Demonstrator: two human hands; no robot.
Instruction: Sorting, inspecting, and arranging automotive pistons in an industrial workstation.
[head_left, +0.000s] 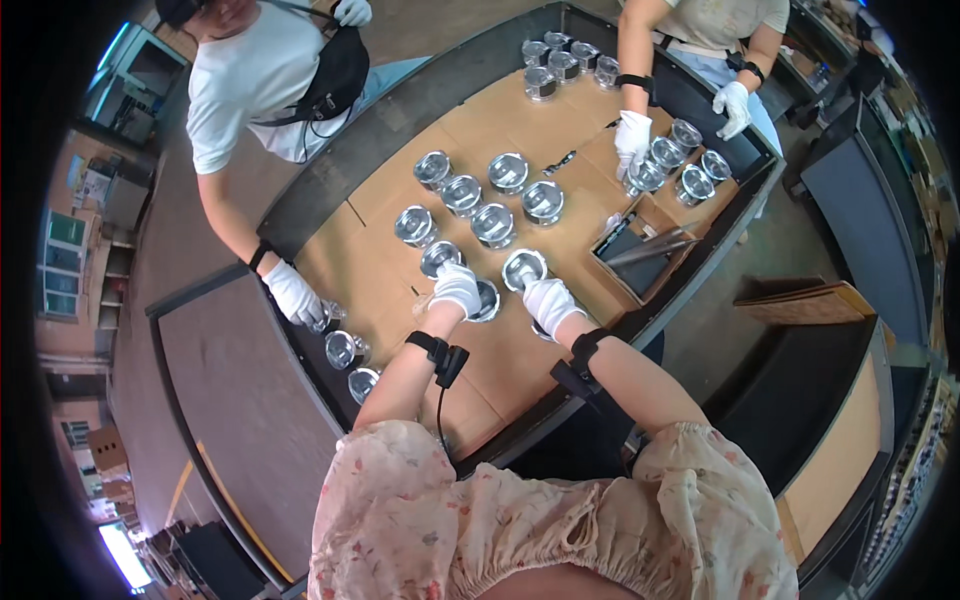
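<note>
My left hand (457,290), in a white glove, has its fingers closed on a shiny metal piston (438,257). Another piston (487,300) stands just right of that hand, partly covered by it. My right hand (549,303), also gloved in white, grips a piston (524,265) by its near side. One more piston (541,331) is mostly hidden beneath my right hand. Beyond my hands, several pistons (493,226) stand in loose rows on the cardboard-covered table (400,110).
A co-worker's gloved hand (294,295) touches a piston at the left rim. Another's hand (632,142) reaches pistons at the far right. An open box (640,285) with tools lies right of my hands. A dark raised rim (360,130) borders the table; more pistons (562,66) stand at the back.
</note>
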